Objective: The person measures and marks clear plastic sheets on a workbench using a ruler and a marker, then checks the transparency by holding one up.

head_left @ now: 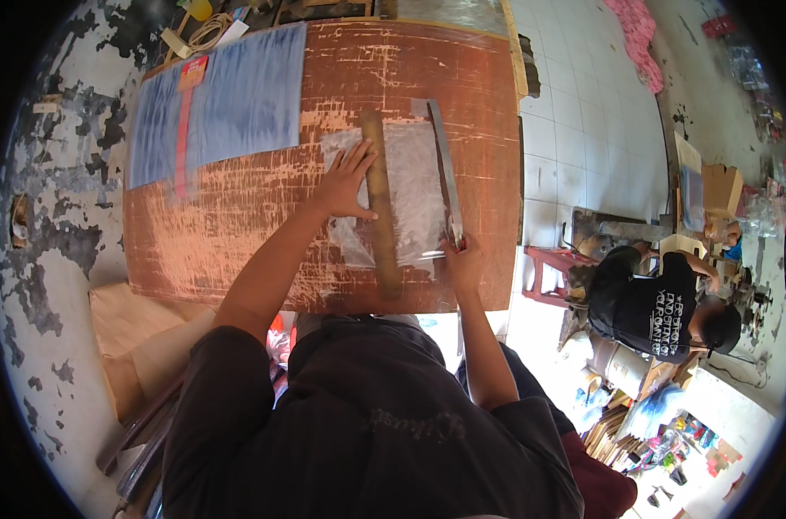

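A clear plastic sheet (415,173) lies on the worn red-brown table, with a long brown wooden bar (381,225) laid across it from far to near. My left hand (348,183) is spread flat on the sheet's left side, fingertips and thumb against the bar's left edge. Near the sheet's right edge, my right hand (464,256) is closed around the near end of a long thin grey metal strip (446,164), which looks like a blade. That strip points away from me, roughly alongside the bar. What its gripped end looks like is hidden by my fingers.
Blue-white streaked sheets (246,95) with a red strip (185,130) on them cover the table's far left (237,233). A coil of cord (210,33) sits beyond the far edge. To the right, another person (648,303) works beside a red stool (544,272).
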### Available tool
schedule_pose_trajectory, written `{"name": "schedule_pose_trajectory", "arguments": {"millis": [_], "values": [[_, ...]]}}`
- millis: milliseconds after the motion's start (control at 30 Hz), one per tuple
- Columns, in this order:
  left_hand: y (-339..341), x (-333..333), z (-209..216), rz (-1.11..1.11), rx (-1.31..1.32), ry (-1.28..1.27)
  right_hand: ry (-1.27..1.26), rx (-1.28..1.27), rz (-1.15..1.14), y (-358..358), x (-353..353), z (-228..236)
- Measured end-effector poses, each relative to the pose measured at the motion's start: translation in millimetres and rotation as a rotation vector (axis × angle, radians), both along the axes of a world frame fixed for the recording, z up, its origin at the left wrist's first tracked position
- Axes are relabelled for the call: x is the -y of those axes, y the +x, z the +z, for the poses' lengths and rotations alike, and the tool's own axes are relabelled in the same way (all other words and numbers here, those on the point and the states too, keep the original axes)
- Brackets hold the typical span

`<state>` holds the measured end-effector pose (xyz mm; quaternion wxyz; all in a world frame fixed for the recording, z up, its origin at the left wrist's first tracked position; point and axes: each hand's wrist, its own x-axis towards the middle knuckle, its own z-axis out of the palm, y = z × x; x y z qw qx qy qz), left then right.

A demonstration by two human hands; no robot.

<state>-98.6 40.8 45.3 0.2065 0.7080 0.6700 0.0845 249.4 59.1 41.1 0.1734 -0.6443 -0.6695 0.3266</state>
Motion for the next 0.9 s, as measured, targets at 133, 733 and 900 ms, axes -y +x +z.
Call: {"name": "schedule_pose_trajectory", "arguments": {"millis": [133,733,900], "values": [[-16.0,-5.3,10.3,-0.125,-0.018,-0.074,-0.096,-0.204,0.057,3.0,27.2,-6.0],[-26.4,-7.0,9.2,-0.146,0.070,-0.052,0.144,0.090,-0.089,97.2,-104.0,15.4],[-25.8,-8.9,12.6,-0.146,0.048,-0.072,0.156,0.148,-0.149,52.9,-96.5,-4.3]]}}
